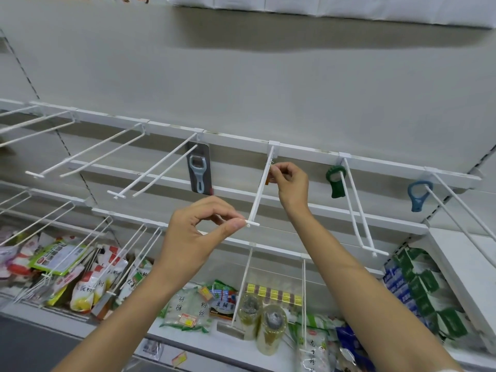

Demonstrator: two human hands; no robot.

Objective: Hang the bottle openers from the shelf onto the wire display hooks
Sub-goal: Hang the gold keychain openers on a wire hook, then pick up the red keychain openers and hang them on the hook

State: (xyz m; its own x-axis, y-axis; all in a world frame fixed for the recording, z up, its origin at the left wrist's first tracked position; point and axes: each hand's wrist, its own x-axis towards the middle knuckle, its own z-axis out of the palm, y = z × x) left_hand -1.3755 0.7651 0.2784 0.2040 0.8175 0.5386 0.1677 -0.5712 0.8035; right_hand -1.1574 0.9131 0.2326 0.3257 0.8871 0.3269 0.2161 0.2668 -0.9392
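Bottle openers hung along the white rail: a green one (335, 181) and a blue one (417, 196) on hooks to the right, and a pale blue one on a dark card (199, 171) to the left. Between them, the right hand (291, 184) pinched a small orange opener (268, 179), mostly hidden behind its curled fingers (279, 170), far back on the middle wire hook (259, 187) near the rail. The left hand (200, 232) pinched that hook's front tip between thumb and forefinger, above a lower shelf (188, 342) crowded with packaged goods.
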